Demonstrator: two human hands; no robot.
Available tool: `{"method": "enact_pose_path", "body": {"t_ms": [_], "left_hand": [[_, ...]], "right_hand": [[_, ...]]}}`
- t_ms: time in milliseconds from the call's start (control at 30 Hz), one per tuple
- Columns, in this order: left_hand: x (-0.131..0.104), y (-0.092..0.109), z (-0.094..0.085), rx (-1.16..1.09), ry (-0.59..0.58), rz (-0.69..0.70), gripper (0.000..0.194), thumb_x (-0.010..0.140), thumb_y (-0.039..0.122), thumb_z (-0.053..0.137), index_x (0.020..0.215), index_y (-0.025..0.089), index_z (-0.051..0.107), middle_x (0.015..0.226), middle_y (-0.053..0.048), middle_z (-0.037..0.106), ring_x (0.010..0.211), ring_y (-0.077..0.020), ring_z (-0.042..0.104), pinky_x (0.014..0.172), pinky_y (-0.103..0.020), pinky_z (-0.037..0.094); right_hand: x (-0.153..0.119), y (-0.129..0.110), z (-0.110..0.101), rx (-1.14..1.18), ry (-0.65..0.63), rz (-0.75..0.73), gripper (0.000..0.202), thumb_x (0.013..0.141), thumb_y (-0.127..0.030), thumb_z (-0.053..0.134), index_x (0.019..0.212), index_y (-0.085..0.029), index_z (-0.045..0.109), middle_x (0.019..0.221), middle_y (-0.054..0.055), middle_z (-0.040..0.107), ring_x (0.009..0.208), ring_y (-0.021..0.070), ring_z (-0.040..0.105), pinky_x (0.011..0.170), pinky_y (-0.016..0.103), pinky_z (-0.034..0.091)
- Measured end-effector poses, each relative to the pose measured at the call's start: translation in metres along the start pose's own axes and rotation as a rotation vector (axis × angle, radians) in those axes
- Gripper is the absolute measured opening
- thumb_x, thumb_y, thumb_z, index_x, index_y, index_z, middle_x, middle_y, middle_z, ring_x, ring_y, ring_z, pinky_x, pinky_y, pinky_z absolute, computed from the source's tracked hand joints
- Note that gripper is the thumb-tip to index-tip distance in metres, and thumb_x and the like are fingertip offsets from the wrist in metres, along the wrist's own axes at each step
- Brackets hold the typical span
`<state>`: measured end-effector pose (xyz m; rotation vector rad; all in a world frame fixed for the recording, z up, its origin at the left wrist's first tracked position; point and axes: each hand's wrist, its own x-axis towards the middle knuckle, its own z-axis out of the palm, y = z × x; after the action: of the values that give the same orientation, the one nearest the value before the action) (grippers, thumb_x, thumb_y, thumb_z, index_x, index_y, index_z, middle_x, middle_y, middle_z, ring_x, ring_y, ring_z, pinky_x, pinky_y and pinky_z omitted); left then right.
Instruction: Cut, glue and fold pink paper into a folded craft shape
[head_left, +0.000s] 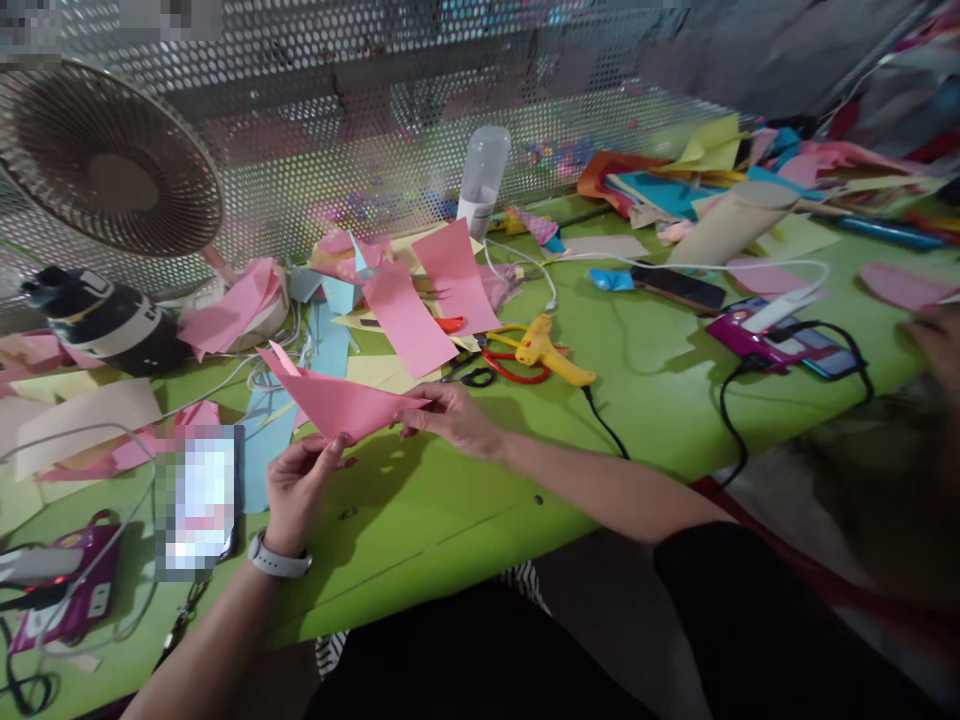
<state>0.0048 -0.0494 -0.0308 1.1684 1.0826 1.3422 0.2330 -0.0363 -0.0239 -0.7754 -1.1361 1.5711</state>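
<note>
A pink sheet of paper (pixel 337 402), folded or bent into a pointed shape, is held up over the green table by both hands. My left hand (pixel 304 480), with a pale watch on its wrist, pinches the lower edge of the paper. On the right, my right hand (pixel 454 420) grips the paper's narrow tip between thumb and fingers. Just behind lie two more pink paper pieces (pixel 409 315). Scissors with red handles (pixel 514 365) and a yellow glue gun (pixel 553 350) rest to the right of the paper, close to my right hand.
A fan (pixel 112 170) and a dark bottle (pixel 112 320) stand at the left. A lit phone (pixel 199 500) and a purple power strip (pixel 71 585) lie nearer. Rightward are another purple power strip (pixel 757 340), cables, and paper scraps. Another person's hand (pixel 937 345) shows at the right edge.
</note>
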Motion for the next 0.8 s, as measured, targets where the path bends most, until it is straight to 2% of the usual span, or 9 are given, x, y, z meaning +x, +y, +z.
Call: {"method": "enact_pose_path", "body": {"t_ms": [367, 633, 800], "left_hand": [[0.0003, -0.0041, -0.0024, 0.013, 0.007, 0.001, 0.017, 0.070, 0.027, 0.084, 0.075, 0.016, 0.073, 0.078, -0.002, 0.075, 0.074, -0.0181, 0.074, 0.064, -0.029, 0.067], [0.0004, 0.0017, 0.0023, -0.085, -0.010, -0.052, 0.024, 0.066, 0.030, 0.088, 0.079, 0.018, 0.072, 0.079, -0.001, 0.076, 0.072, -0.0170, 0.074, 0.067, -0.030, 0.066], [-0.0007, 0.0007, 0.0027, -0.096, 0.020, -0.051, 0.023, 0.067, 0.033, 0.087, 0.078, 0.018, 0.073, 0.077, -0.001, 0.076, 0.064, -0.0137, 0.072, 0.068, -0.025, 0.065]], "right_hand": [[0.0010, 0.0054, -0.0031, -0.030, -0.012, -0.046, 0.023, 0.076, -0.036, 0.079, 0.091, -0.020, 0.074, 0.082, 0.001, 0.074, 0.070, 0.0111, 0.069, 0.070, 0.028, 0.059], [-0.0015, 0.0048, -0.0017, -0.083, -0.007, -0.021, 0.022, 0.077, -0.036, 0.078, 0.090, -0.019, 0.074, 0.081, 0.001, 0.074, 0.068, 0.0107, 0.068, 0.068, 0.027, 0.058], [-0.0044, 0.0103, -0.0036, -0.107, -0.044, -0.015, 0.023, 0.079, -0.037, 0.077, 0.094, -0.020, 0.074, 0.084, 0.002, 0.074, 0.069, 0.0101, 0.067, 0.064, 0.025, 0.058]]}}
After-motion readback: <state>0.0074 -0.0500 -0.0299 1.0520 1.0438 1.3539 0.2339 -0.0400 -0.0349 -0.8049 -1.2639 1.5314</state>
